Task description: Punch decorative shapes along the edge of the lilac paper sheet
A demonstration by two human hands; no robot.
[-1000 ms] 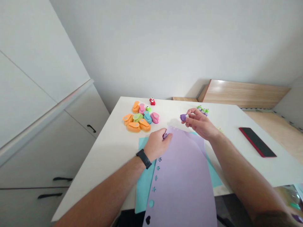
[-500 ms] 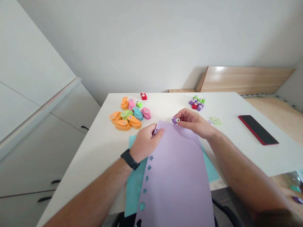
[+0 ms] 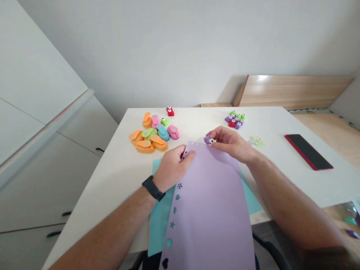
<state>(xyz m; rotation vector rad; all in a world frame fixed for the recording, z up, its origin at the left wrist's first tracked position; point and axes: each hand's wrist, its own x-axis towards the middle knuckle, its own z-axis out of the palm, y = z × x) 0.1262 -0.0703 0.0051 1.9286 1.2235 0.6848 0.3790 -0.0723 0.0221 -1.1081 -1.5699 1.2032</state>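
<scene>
Right hand [image 3: 232, 144] — narrow pinch on a small purple craft punch [image 3: 207, 140], right at the top edge of the lilac paper sheet [image 3: 210, 210]; left hand [image 3: 171, 168] on that sheet, above teal paper [image 3: 160, 213] — grip impossible to tell.

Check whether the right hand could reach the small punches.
Probably yes: the right hand sits near the small punches, with no object showing between them, though it pinches a small purple punch it would likely set down first.

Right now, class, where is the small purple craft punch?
In the head view, the purple punch is pinched in the right hand, at the lilac paper's top edge.
</scene>
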